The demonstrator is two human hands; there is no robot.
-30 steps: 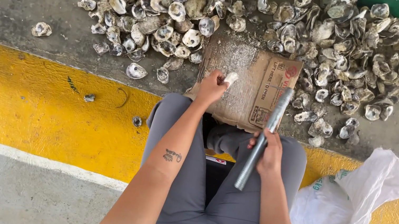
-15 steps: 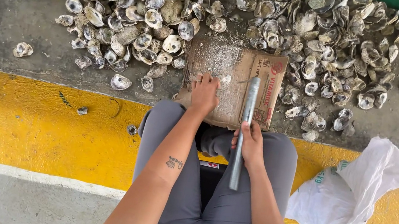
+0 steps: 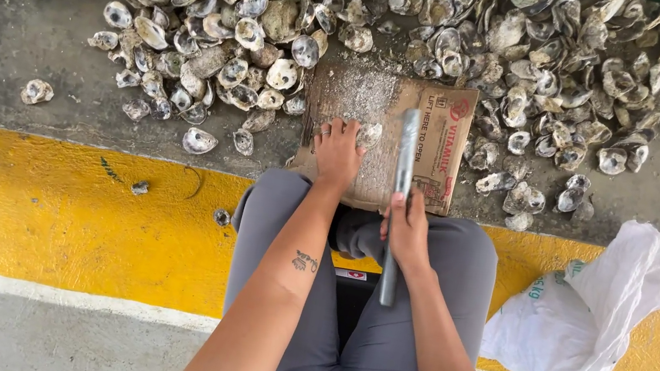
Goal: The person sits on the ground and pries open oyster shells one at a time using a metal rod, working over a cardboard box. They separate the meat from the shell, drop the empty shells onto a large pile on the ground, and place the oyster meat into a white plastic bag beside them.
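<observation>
A shell [image 3: 370,134] is held down on the cardboard [image 3: 432,153] by the left hand [image 3: 338,153]; its fingers are pressed onto and partly around the shell, which lies at the near middle of the sheet, just left of the rod [image 3: 400,197]. The rod, a grey metal bar, is gripped near its middle by the right hand [image 3: 406,233], fingers clenched around it, with the far end resting on or just above the cardboard beside the shell; contact cannot be confirmed. The cardboard lies flat on the concrete floor [image 3: 5,10] in front of the knees and is dusted with pale crushed fragments at its far left. A large pile of shells [image 3: 287,11] is spread beyond it on both sides. A white bag [image 3: 592,315] lies to the right on the yellow strip [image 3: 35,209].

The step in hand is judged to be the positioning of one shell for a blow. For the next move, the rod must be brought squarely onto the shell, and the left fingers must be kept clear of the striking line.
</observation>
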